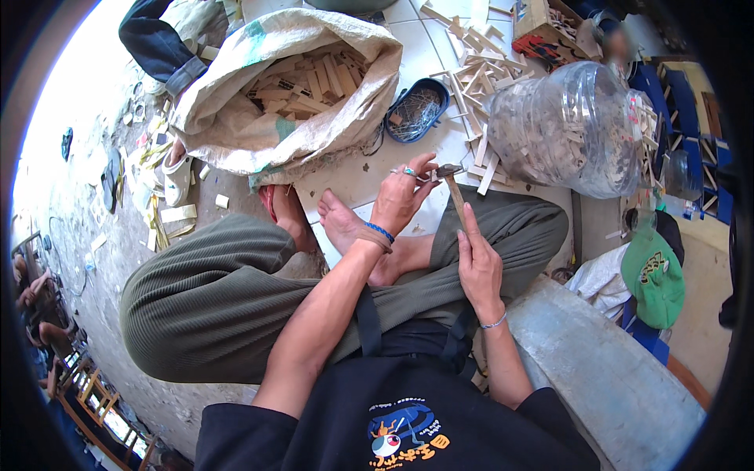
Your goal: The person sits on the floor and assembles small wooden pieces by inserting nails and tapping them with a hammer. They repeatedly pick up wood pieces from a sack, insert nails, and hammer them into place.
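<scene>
My right hand [480, 267] is closed round the wooden handle of a small hammer [455, 192], its index finger stretched along the handle. The metal head rests close to the fingertips of my left hand [399, 196]. Those fingers pinch a small pale wooden piece [435, 177] right beside the hammer head; its exact shape is mostly hidden. Just beyond both hands, a blue oval container [419, 111] holds many thin nails. A pile of pale wooden strips [488, 161] lies to the right of it.
A large woven sack [212, 129] of wooden pieces stands at the far left. A big clear plastic jug [569, 129] full of small pieces lies at right. A green cap [656, 275] and a grey bench-like slab [605, 361] are nearer. Another person's dark sleeve [161, 47] shows behind the sack.
</scene>
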`<state>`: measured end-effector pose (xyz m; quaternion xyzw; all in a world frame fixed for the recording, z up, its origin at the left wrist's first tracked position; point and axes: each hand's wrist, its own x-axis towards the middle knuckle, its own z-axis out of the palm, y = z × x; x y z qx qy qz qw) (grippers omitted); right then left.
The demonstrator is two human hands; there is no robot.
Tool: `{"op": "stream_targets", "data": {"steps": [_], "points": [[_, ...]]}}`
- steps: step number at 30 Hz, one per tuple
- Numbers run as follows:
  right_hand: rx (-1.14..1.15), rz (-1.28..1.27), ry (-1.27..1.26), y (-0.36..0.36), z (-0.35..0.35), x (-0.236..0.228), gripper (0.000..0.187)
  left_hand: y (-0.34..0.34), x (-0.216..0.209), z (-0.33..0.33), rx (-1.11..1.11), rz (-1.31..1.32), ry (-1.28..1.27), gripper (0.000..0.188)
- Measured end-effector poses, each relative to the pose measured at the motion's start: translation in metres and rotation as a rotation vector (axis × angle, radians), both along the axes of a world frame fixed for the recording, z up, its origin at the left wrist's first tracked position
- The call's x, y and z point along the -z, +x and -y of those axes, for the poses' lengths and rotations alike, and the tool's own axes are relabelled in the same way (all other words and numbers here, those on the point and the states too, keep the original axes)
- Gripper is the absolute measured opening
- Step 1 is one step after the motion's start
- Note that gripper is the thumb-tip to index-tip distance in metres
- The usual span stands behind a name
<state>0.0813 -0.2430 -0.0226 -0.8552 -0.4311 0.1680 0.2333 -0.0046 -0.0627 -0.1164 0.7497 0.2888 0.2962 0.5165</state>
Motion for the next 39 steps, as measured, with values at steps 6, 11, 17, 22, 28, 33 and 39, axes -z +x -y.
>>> {"op": "stream_targets", "data": {"steps": [6, 11, 17, 22, 28, 33, 39], "points": [[-0.005, 0.111, 0.169, 0.001, 0.002, -0.003, 0.062, -0.001, 0.003, -0.001, 0.024, -0.017, -0.07, 0.048], [-0.074, 0.166, 0.086, 0.003, 0.007, 0.004, 0.063, 0.0, 0.002, 0.0, 0.026, -0.03, -0.062, 0.045], [-0.058, 0.216, 0.155, 0.006, 0.008, 0.012, 0.064, 0.0, 0.001, 0.0, 0.021, -0.04, -0.072, 0.044], [-0.08, 0.167, -0.089, 0.004, 0.011, 0.004, 0.064, 0.001, 0.001, -0.001, 0.033, -0.039, -0.064, 0.044], [-0.06, 0.213, 0.258, 0.008, 0.007, 0.008, 0.07, 0.0, -0.001, -0.001, 0.027, -0.032, -0.102, 0.045], [-0.095, 0.195, 0.085, 0.008, 0.01, 0.007, 0.072, 0.001, -0.002, -0.001, 0.033, -0.028, -0.109, 0.046], [-0.08, 0.163, 0.159, 0.008, 0.01, 0.007, 0.069, 0.0, -0.001, -0.002, 0.032, -0.048, -0.093, 0.047]]}}
